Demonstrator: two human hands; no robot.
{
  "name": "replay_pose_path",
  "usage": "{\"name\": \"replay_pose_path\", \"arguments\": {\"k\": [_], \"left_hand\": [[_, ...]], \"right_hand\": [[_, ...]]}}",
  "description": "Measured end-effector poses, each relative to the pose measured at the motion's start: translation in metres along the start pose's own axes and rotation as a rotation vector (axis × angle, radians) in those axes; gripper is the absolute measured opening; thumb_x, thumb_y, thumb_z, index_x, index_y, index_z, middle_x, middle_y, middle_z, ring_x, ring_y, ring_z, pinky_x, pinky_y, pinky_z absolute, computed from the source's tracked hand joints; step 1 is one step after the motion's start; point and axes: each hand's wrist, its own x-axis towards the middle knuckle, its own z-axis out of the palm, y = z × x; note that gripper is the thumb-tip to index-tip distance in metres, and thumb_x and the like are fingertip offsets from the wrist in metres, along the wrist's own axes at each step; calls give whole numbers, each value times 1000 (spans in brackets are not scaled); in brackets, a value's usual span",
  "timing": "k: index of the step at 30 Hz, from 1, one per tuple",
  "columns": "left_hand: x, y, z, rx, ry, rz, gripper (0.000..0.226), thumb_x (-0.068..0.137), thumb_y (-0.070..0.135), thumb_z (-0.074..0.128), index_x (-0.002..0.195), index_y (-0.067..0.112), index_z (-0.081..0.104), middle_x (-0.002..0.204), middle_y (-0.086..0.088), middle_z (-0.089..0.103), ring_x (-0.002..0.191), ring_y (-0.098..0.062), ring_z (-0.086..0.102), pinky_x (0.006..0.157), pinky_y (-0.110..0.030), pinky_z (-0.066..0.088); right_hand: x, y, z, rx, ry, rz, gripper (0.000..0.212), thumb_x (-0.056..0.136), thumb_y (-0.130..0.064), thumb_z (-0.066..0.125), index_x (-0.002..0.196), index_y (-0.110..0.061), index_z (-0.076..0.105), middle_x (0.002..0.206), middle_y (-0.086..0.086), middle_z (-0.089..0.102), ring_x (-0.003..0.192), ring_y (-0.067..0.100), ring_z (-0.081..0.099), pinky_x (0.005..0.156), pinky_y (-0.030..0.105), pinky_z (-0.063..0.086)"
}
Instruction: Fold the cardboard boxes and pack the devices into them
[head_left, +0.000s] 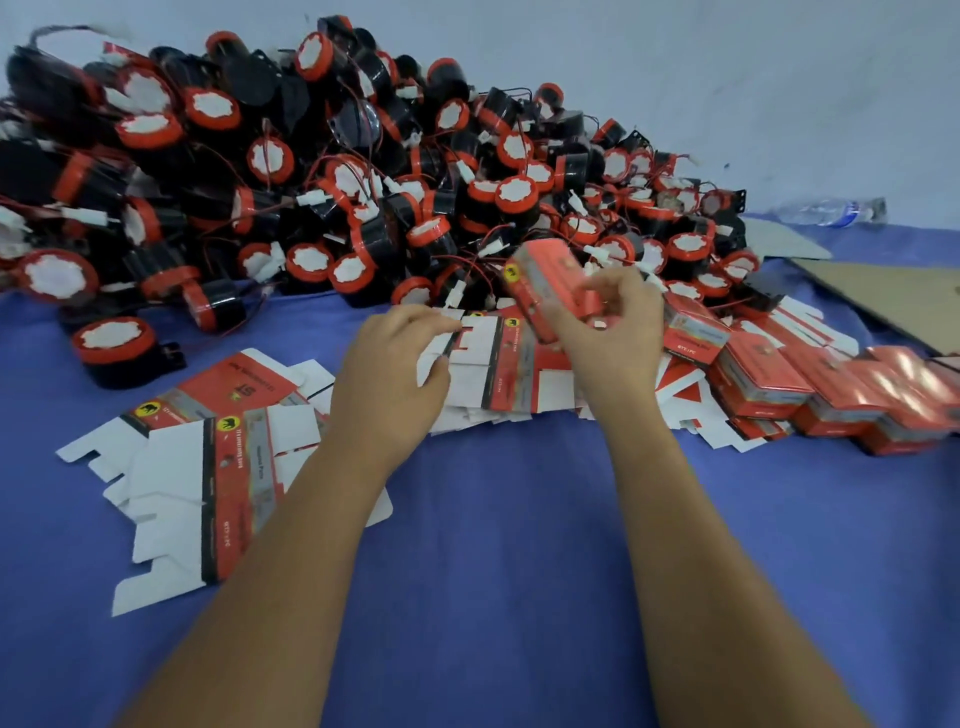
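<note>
Nearest the camera, two bare forearms reach out over a blue cloth (519, 545) that covers the work surface. To the left of the left forearm lies a loose heap of flat box blanks (208, 467), unfolded, white inside and red and grey outside with a yellow round mark; the left forearm overlaps their right edge.

Further out, the left hand (387, 374) has its fingers curled onto the white flap of another flat blank (488, 364) at the top of a second heap, thumb and forefinger pinching its edge. Just beside it, the right hand (605, 332) grips a folded red box (545, 291), held tilted above that heap with the fingers wrapped round its near end. Whether anything is inside the box cannot be told, as its openings are hidden by the hand and by blur.

To the right of the right hand, closed red boxes (753, 374) lie in a row side by side on the cloth, running off towards the right edge; their contents are not visible.

Beyond the hands a large pile of devices (363, 171) fills the far side: black round bodies with red rims, white centres and thin red wires ending in white plugs, tangled together. One device (117, 345) lies apart at the pile's near left edge. Behind the boxes on the right a brown cardboard sheet (893, 296) lies flat, and past it a clear plastic bottle (831, 212) lies on its side by the pale wall (675, 62).
</note>
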Motion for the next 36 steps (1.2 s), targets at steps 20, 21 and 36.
{"name": "replay_pose_path", "arguments": {"k": [20, 21, 36], "left_hand": [[1, -5, 10, -78, -312, -275, 66, 81, 39, 77, 140, 27, 51, 134, 1, 56, 132, -22, 43, 107, -37, 40], [2, -5, 10, -132, -273, -299, 65, 81, 31, 79, 139, 30, 52, 136, 3, 54, 133, -20, 41, 107, -32, 37], [15, 0, -10, -932, 200, -669, 36, 95, -2, 53, 112, 27, 64, 112, 4, 69, 111, -17, 65, 79, -25, 56]], "right_hand": [[-22, 9, 23, -760, -570, -298, 39, 96, -43, 51, 130, -24, 60, 130, -1, 56, 125, 23, 40, 107, 37, 27], [-24, 8, 24, -731, -606, -311, 43, 95, -47, 51, 133, -27, 58, 134, -4, 53, 129, 21, 37, 110, 37, 23], [-19, -13, 18, -412, 265, -494, 22, 72, -2, 64, 80, -18, 76, 94, -2, 68, 103, 21, 55, 100, 45, 27]]}}
